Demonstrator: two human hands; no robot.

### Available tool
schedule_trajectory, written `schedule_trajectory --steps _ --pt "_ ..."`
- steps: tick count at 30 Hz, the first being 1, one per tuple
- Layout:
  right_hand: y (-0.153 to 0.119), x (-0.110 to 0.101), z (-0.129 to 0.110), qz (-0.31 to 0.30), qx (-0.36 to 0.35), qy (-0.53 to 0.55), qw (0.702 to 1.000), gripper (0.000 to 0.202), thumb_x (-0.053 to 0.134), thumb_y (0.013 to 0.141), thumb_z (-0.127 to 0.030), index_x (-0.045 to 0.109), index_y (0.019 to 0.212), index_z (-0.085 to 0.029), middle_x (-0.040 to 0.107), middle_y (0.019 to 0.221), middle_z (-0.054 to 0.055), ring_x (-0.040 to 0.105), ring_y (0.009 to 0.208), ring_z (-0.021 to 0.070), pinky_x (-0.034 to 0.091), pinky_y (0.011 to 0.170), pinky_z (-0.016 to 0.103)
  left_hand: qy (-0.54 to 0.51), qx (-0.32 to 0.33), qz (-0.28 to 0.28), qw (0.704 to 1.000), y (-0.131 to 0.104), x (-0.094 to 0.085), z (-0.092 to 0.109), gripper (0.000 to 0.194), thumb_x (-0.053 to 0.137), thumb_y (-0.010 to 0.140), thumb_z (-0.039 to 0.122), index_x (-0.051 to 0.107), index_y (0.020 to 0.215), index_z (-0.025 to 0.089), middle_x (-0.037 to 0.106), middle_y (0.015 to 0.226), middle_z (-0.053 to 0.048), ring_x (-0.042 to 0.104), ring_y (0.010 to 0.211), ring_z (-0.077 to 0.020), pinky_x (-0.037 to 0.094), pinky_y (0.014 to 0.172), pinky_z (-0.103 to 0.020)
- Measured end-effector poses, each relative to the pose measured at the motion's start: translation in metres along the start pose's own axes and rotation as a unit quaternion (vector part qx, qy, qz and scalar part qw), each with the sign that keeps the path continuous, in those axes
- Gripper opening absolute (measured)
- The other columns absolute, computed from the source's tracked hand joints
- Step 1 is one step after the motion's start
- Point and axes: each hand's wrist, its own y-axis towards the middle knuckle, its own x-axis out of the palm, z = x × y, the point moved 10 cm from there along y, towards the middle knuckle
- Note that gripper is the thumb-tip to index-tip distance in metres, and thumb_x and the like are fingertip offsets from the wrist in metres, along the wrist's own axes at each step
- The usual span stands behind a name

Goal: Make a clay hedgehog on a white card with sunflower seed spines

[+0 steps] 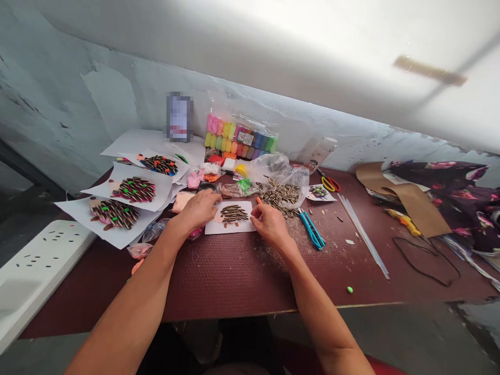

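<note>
A white paper card [213, 228] lies on the dark red table, bearing a hedgehog figure [234, 214] with a peach face, brown feet and spines of striped seed hulls. My left hand [199, 209] is closed at the card's left edge, its fingers bent and their tips partly hidden. On the right edge, my right hand [270, 223] has thumb and fingers pinched at the paper. A small orange piece [258, 200] shows by its fingertips. Behind that hand, a heap of striped hulls [279, 194] spills from a clear plastic bag [275, 167].
Finished hedgehog sheets [135, 190] overlap at the left, near a white power strip [39, 271]. Coloured clay packs [242, 138] stand by the wall. A blue utility knife [311, 230], scissors [330, 183], glue sticks [364, 237] and a yellow glue gun [408, 223] lie rightward.
</note>
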Motion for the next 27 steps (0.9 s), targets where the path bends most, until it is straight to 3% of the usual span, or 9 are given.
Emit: schedule_trajectory --steps 7,15,27 --pt "0.002 -0.016 0.022 0.036 0.043 -0.061 0.997 0.018 0.051 0.091 -0.022 0.07 0.091 -0.02 0.072 0.095 0.006 0.063 0.084 0.0175 0.037 0.069 0.025 -0.003 0.001 -0.003 1.0 -0.002 -0.002 0.001 0.037 0.045 0.081 0.012 0.068 0.109 0.018 0.066 0.105 -0.01 0.06 0.103 -0.0239 0.046 0.093 -0.035" --pt "0.005 -0.013 0.026 0.021 0.069 -0.125 0.99 0.024 0.043 0.099 -0.023 0.066 0.1 -0.017 0.07 0.104 0.01 0.064 0.091 0.0189 0.037 0.07 0.026 -0.04 -0.013 0.009 0.999 -0.002 -0.007 -0.004 0.033 0.042 0.087 0.013 0.068 0.107 0.019 0.068 0.102 -0.008 0.062 0.1 -0.022 0.047 0.09 -0.033" --pt "0.007 -0.007 0.029 0.016 0.082 -0.113 0.99 0.031 0.035 0.105 -0.033 0.062 0.102 -0.016 0.071 0.099 0.01 0.065 0.086 0.0168 0.035 0.068 0.024 -0.08 -0.029 0.051 0.995 -0.003 -0.007 -0.009 0.028 0.042 0.085 0.013 0.067 0.098 0.017 0.068 0.095 -0.008 0.063 0.09 -0.023 0.048 0.082 -0.034"
